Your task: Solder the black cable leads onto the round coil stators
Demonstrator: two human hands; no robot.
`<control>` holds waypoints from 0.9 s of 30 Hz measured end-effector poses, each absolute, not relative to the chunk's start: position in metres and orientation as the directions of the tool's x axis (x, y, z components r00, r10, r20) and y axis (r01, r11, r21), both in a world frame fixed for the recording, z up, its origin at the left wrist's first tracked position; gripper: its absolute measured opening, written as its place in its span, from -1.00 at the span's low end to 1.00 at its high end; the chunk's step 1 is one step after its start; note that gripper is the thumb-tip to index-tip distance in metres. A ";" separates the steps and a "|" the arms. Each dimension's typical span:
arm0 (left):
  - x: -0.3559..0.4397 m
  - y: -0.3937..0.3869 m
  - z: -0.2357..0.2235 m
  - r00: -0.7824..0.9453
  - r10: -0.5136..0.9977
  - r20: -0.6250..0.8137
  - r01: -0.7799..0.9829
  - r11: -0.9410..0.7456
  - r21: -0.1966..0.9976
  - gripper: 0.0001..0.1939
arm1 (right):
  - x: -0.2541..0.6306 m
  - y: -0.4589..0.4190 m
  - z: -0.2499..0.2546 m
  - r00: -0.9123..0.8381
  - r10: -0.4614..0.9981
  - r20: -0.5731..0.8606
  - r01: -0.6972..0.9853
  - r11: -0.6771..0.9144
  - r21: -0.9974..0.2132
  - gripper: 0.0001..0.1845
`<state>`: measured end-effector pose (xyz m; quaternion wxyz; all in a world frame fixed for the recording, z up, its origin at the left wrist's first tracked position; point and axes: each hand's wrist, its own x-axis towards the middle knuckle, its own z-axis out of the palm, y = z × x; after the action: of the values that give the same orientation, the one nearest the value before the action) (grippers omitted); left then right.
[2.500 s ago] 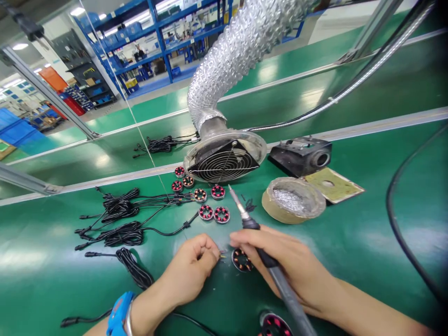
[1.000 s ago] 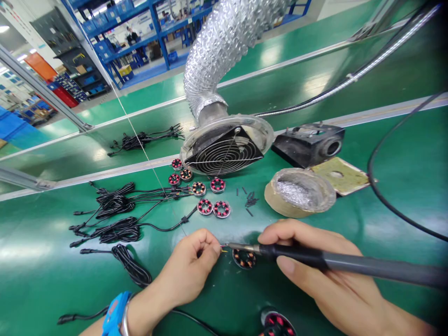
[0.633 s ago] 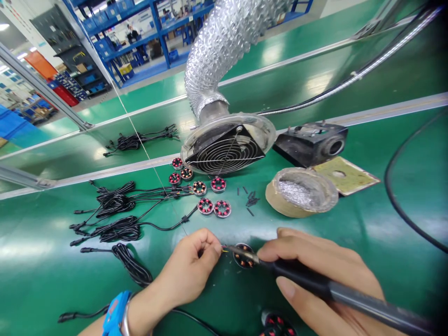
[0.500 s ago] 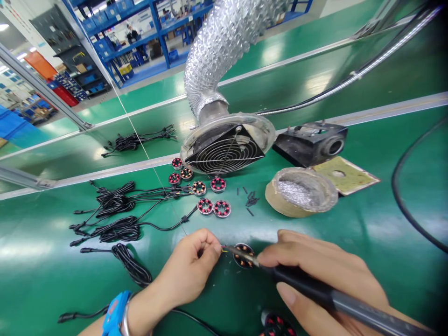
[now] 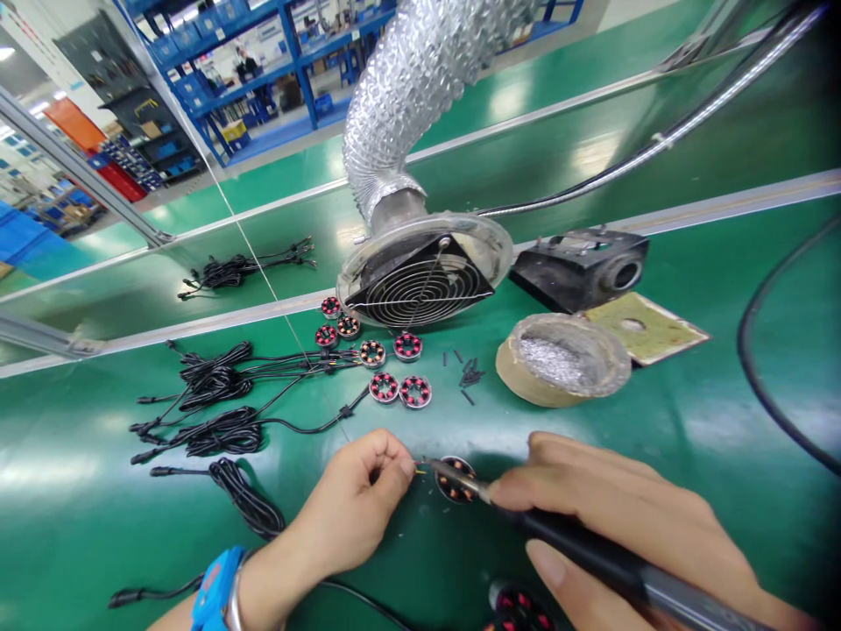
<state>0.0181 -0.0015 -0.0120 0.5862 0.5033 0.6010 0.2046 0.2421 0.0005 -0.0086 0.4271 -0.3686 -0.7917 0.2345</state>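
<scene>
My left hand (image 5: 364,491) is closed in a pinch on thin coloured wires (image 5: 420,471), whose ends stick out past the fingertips. A round motor stator (image 5: 455,491) with copper-coloured windings lies on the bench just right of those ends. In my right hand (image 5: 611,517) I grip a black soldering iron (image 5: 565,530). Its metal tip reaches left across the top of the stator towards the wires; whether it touches them I cannot tell. More stators (image 5: 519,609) show at the bottom edge, partly cut off.
Coiled black cables (image 5: 220,377) lie on the left, beside several red-wound stators (image 5: 415,392). Short black tube pieces (image 5: 470,373) are scattered nearby. A fume extractor (image 5: 424,272) hangs at the back. To its right are a tub of silvery shavings (image 5: 561,359), a yellowish pad (image 5: 647,326) and a black stand (image 5: 578,267).
The right hand and soldering iron have shifted slightly right, away from the left fingertips. The left hand keeps its pinch in nearly the same place.
</scene>
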 end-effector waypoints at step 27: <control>0.018 -0.008 0.003 0.300 0.895 -0.330 0.584 0.101 0.806 -0.85 | 0.203 0.029 -0.043 -0.508 0.595 0.622 0.179 0.780 -0.600 -0.72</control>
<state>0.0178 -0.0078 0.0035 0.4767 0.6501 0.5687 0.1633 0.2032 0.0294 -0.0432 0.4386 -0.2318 -0.8352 0.2376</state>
